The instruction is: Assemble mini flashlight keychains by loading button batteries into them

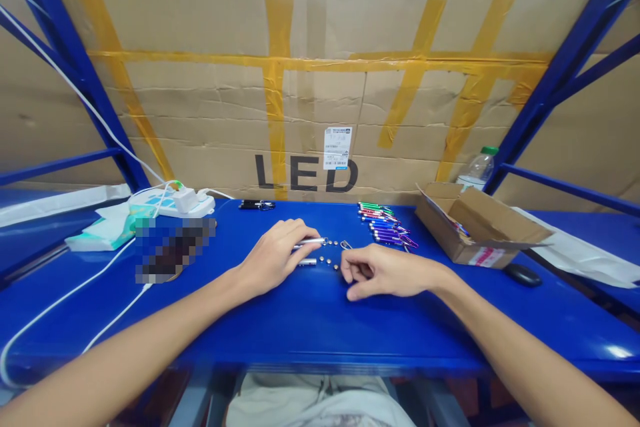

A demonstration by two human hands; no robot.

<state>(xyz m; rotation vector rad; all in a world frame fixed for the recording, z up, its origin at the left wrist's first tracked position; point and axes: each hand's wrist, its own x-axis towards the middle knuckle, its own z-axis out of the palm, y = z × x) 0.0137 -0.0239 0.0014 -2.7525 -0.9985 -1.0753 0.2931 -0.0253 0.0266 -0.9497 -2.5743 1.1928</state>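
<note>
My left hand (277, 255) is closed over a slim silver metal tube (314, 241), thumb and fingers around it, its far end pointing right. A second silver tube (307, 262) lies on the table just below the thumb. Several small round metal discs (329, 261), like button cells, lie scattered between my hands. My right hand (387, 271) rests to the right of them, fingers loosely curled and thumb apart, with nothing visible in its grip. A small metal clip (346, 245) lies just beyond its knuckles.
Several coloured pen-like tubes with clips (387, 227) lie behind my right hand, near an open cardboard box (465, 227) and a black mouse (523, 274). Black tubes (257, 204) lie at the back. A white power strip (173, 202), cables and a tissue pack (103, 232) occupy the left.
</note>
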